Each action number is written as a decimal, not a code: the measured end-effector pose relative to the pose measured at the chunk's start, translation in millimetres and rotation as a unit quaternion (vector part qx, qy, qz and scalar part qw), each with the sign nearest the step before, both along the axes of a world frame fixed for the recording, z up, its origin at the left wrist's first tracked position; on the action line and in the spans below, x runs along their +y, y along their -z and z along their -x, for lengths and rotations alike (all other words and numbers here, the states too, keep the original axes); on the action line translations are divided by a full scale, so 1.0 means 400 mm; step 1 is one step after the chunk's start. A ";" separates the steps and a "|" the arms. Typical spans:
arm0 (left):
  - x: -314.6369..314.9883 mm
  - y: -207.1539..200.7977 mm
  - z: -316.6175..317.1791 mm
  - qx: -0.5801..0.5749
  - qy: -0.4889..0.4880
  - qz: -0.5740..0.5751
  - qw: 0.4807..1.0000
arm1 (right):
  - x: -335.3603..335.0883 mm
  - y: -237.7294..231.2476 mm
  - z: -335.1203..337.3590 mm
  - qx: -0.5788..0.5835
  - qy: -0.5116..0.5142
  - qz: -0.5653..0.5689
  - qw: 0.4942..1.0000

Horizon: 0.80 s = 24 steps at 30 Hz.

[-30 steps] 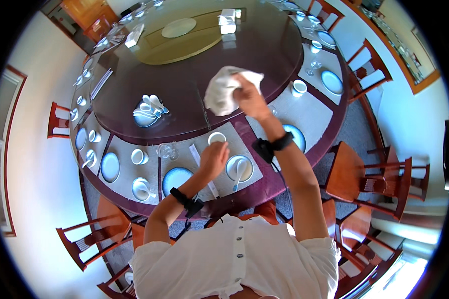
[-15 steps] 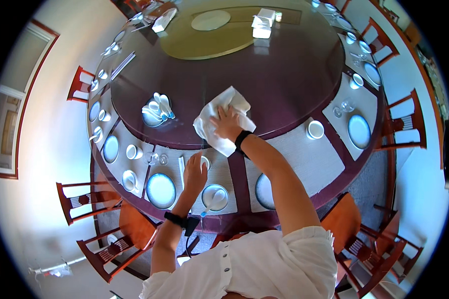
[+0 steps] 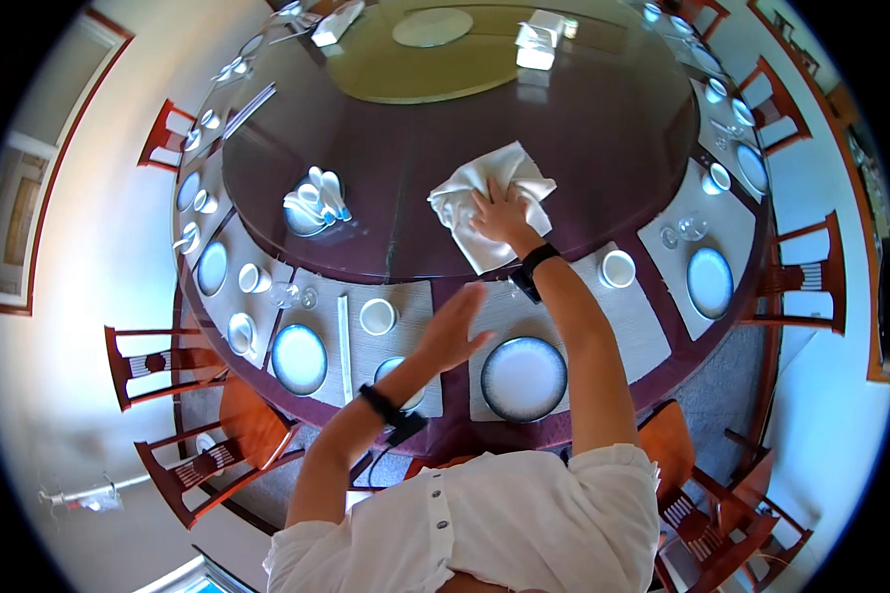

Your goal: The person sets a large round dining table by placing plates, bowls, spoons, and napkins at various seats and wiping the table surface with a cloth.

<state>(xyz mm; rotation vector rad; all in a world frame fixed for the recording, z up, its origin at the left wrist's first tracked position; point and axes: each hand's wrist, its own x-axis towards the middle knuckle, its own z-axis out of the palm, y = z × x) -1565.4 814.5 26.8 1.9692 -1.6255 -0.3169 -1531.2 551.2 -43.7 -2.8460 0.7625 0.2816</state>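
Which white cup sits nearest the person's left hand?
The white cup just right of the slim white chopstick sleeve; every other cup is farther from the left hand.

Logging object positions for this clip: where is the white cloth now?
In the head view, the white cloth lies just right of centre under the right hand, on the dark turntable near its front edge, right of the white soup spoons.

White short-sleeved shirt (image 3: 524,519), black wristbands.
I can make out round, dark-rimmed buttons (image 3: 441,524) down its front and a ruffled edge on the right sleeve (image 3: 618,474). Behind the left hand (image 3: 452,336) and right hand (image 3: 506,213), I see black bands (image 3: 541,259), each with a dark boxy module (image 3: 406,429); a thin dark cable (image 3: 377,461) curves from the left one.
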 end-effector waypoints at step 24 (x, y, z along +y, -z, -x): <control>-0.185 0.177 0.102 -0.056 -0.099 -0.006 0.993 | -0.178 -0.035 0.194 0.002 0.004 -0.055 0.998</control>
